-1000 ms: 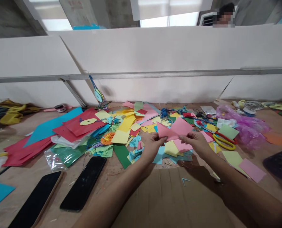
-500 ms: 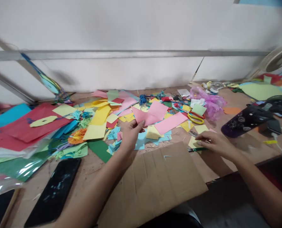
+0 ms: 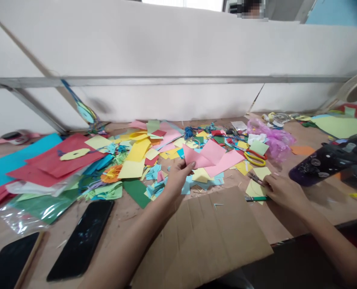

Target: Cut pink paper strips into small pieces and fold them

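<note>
My left hand (image 3: 180, 176) pinches a folded piece of pink paper (image 3: 198, 157) by its near left edge, holding it above the paper scraps. On the right, my right hand (image 3: 282, 190) has its fingers closed at the near end of a small metal tool (image 3: 256, 178); its exact kind is unclear. Beneath those fingers lies a green-handled cutter (image 3: 256, 198), beside pale yellow paper squares (image 3: 262, 173). Between my arms rests a flat sheet of brown cardboard (image 3: 202, 241), with a thin, pale V-shaped sliver (image 3: 217, 205) on it.
Yellow-and-red-handled scissors (image 3: 255, 157) and a pink plastic bag (image 3: 277, 142) lie beyond my right hand. A dark tumbler (image 3: 319, 164) lies at right. Two phones, one being a black phone (image 3: 80, 241), sit at left near red paper sheets (image 3: 58, 158). A white wall (image 3: 166, 48) bounds the back.
The view has tilted up and shifted left, so things appear lower and further right. My left hand still holds the pink paper; my right fingers have shifted slightly at the metal tool.
</note>
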The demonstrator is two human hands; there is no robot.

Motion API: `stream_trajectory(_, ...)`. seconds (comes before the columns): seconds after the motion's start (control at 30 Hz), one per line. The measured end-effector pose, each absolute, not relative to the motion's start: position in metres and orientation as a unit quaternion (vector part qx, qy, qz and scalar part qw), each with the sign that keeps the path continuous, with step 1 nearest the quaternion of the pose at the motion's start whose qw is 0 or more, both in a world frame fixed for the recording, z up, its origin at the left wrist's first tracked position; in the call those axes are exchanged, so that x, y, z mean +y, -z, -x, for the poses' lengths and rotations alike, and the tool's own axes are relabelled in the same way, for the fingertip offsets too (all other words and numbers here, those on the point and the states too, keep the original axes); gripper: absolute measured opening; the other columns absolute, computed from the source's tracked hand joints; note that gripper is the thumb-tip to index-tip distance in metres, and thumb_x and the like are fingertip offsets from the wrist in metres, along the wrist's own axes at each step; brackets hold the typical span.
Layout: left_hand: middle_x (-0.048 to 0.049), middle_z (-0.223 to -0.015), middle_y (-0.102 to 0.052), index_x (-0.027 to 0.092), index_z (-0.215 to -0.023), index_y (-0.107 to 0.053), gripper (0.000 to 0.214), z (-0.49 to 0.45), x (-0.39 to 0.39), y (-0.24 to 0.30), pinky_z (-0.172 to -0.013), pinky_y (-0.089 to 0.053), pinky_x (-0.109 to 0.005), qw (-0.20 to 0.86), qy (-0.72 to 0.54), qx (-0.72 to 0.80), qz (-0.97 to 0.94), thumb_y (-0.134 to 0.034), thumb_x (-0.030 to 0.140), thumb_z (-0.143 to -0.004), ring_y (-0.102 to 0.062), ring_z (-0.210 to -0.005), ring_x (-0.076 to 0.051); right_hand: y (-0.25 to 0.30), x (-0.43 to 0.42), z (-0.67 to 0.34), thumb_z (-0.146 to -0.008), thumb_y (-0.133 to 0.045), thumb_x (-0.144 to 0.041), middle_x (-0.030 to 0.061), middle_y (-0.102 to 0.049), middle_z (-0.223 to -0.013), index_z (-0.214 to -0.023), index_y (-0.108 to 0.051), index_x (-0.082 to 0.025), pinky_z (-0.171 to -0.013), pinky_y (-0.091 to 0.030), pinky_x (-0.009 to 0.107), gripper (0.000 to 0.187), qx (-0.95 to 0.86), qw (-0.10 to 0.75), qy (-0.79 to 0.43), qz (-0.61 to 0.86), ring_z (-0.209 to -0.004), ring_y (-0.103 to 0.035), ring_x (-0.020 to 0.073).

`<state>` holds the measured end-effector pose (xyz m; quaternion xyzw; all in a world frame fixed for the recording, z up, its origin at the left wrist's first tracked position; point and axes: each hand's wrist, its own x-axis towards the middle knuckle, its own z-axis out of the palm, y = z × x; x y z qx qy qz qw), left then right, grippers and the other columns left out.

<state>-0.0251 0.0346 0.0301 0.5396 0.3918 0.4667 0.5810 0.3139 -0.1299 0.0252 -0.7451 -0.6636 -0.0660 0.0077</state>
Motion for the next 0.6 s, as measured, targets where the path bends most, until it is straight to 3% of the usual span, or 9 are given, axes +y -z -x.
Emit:
stream_trajectory(0.13,0.0007,-0.063,-0.059,0.016,-0.072,-0.065,0.039,0.025,0.035,-0.030,-0.057,-0.043,-0.025,0.605,-0.471,0.381,-0.517,-0.080,0.050,-0.061,-0.053,-0.056,-0.012,-0.030,-0.130,-0.322,-0.080,-0.055,-0.034,0.0059,-0.063,-0.073,-0.071,-0.054,-0.023,-0.056,-0.027,0.031,0.015,-0.610,0.064,-0.009,0.790,-0.068,-0.056,0.0231)
stream_trajectory(0.33,0.0003,-0.060,-0.058,0.016,-0.067,-0.062,0.038,0.026,0.037,-0.031,-0.057,-0.042,-0.026,0.608,-0.476,0.381,-0.509,-0.079,0.050,-0.063,-0.056,-0.057,-0.013,-0.055,-0.119,-0.311,-0.072,-0.057,-0.032,0.0012,-0.056,-0.070,-0.074,-0.044,-0.025,-0.057,-0.041,0.031,0.015,-0.520,0.347,-0.352,0.697,-0.066,-0.053,0.0203)
stream_trajectory(0.5,-0.0009,-0.059,-0.060,0.016,-0.067,-0.062,0.043,0.024,0.036,-0.034,-0.059,-0.045,-0.027,0.615,-0.486,0.383,-0.489,-0.081,0.054,-0.059,-0.061,-0.058,-0.015,-0.073,-0.076,-0.256,-0.071,-0.070,-0.035,-0.0004,-0.051,-0.076,-0.095,-0.058,-0.023,-0.059,-0.038,0.029,0.029,-0.501,0.460,-0.379,0.627,-0.068,-0.048,0.0169)
stream_trajectory(0.6,-0.0020,-0.060,-0.062,0.015,-0.070,-0.064,0.046,0.021,0.035,-0.034,-0.060,-0.047,-0.027,0.620,-0.502,0.380,-0.468,-0.082,0.056,-0.058,-0.062,-0.059,-0.016,-0.072,-0.042,-0.217,-0.069,-0.076,-0.049,0.0005,-0.053,-0.076,-0.091,-0.065,-0.021,-0.057,-0.033,0.029,0.037,-0.495,0.488,-0.381,0.610,-0.066,-0.046,0.0155)
